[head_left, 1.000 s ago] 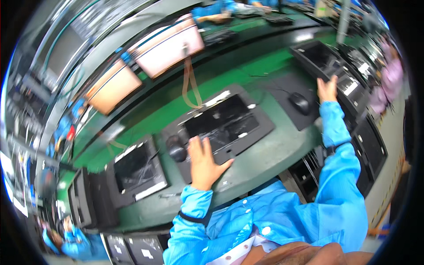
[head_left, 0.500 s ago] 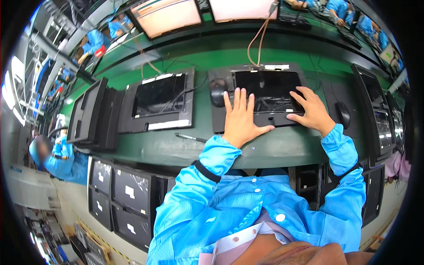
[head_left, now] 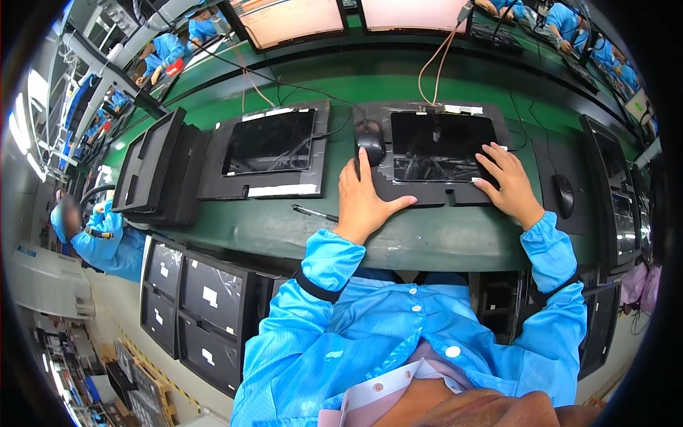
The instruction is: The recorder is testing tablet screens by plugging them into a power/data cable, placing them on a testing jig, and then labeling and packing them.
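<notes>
A dark, glossy screen panel (head_left: 442, 146) lies in a black foam fixture (head_left: 420, 193) on the green bench. My right hand (head_left: 509, 185) rests at the panel's lower right corner, fingers spread and holding nothing. My left hand (head_left: 365, 201) is at the fixture's left side with its thumb stretched out toward the front edge. Its index finger reaches the near end of a black computer mouse (head_left: 369, 142), which sits on the fixture left of the panel. The other fingers of that hand lie beside the fixture, also empty.
A second panel (head_left: 268, 142) lies in a fixture to the left, with a pen (head_left: 315, 213) in front. Black trays (head_left: 153, 164) are stacked at the far left. Another mouse (head_left: 563, 196) and an upright tray (head_left: 613, 192) are at right. Two monitors (head_left: 288, 21) stand behind.
My left hand has moved left off the panel's edge to the mouse. My right hand stays by the panel's right corner. The whole view has shifted slightly.
</notes>
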Motion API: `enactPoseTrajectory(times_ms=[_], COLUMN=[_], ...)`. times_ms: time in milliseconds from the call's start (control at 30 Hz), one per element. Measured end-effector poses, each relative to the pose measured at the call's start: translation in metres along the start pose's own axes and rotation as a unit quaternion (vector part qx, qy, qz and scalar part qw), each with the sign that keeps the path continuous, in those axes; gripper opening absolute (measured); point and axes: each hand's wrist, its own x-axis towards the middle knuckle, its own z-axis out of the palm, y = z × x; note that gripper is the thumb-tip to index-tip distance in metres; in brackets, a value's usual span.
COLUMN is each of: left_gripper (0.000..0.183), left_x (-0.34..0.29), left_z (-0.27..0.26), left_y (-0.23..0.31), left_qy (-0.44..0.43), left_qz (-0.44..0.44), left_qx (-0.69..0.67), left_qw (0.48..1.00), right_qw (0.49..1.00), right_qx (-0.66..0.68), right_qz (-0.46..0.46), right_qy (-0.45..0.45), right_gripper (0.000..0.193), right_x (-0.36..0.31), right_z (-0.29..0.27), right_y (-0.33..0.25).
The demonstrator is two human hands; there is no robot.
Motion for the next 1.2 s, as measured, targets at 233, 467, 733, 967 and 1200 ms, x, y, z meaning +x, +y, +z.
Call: enactPoseTrajectory(times_ms=[233,467,733,967,1200], left_gripper=[0.130,0.118,0.111,0.116,0.118], left_x=[0.018,0.011,0.004,-0.001,0.005], left_z=[-0.005,-0.007,-0.006,0.000,-0.004], left_y=[-0.010,0.002,0.010,0.013,0.011], left_qy=[-0.070,-0.085,-0.069,-0.063,-0.107], left_qz=[0.021,0.035,0.044,0.038,0.018], left_qx=[0.012,0.004,-0.012,0.014,0.016], left_qw=[0.997,0.996,0.997,0.997,0.994], right_qw=[0.999,0.998,0.999,0.991,0.996], right_qx=[-0.043,-0.053,-0.042,-0.047,-0.057], right_qz=[0.020,0.022,0.013,0.080,0.062], right_qy=[0.002,-0.018,-0.030,-0.099,-0.012], right_gripper=[0.048,0.049,0.048,0.058,0.069], right_x=[-0.010,-0.015,-0.014,0.004,0.066], right_z=[-0.001,-0.010,-0.007,-0.027,0.012], right_y=[-0.004,0.001,0.005,-0.008,0.003])
